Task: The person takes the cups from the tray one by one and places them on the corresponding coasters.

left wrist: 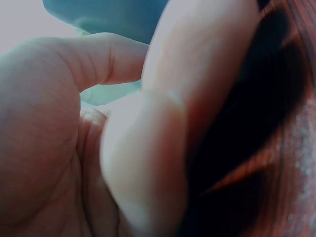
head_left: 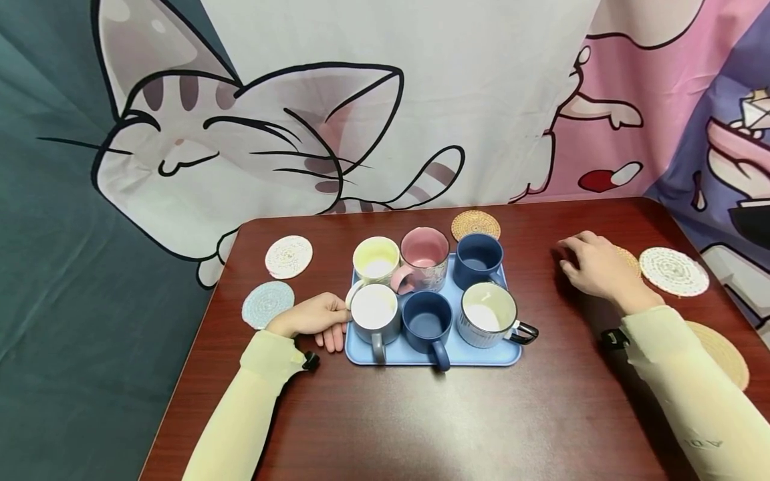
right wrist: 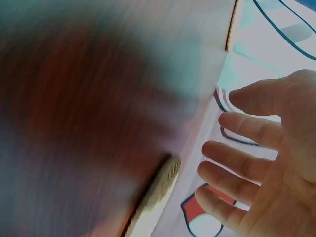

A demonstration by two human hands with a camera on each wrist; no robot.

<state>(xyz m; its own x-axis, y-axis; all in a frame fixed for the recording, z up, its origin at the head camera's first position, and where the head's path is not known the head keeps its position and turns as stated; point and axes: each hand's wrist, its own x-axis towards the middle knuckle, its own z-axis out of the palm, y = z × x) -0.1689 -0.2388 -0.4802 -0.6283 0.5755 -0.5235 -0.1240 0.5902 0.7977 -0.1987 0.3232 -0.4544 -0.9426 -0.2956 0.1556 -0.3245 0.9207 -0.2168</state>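
Beside the left edge of a blue tray (head_left: 481,357), my left hand (head_left: 315,315) pinches the pale handle of the yellow mug (head_left: 376,259) with thumb and index finger; the fingertips are partly hidden. The grey mug (head_left: 375,319) stands close to those fingertips. In the left wrist view the hand (left wrist: 133,138) fills much of the picture, its fingers bent. My right hand (head_left: 592,267) is over the table at the right, holding nothing, beside a tan coaster (head_left: 629,259) that it partly covers. The right wrist view shows its fingers (right wrist: 237,158) spread and relaxed.
Also on the tray are a pink mug (head_left: 426,257), two dark blue mugs (head_left: 478,260) and a white mug with a black handle (head_left: 487,317). A tan coaster (head_left: 475,225) lies behind it. White (head_left: 289,257) and blue (head_left: 268,304) coasters lie left, others at right.
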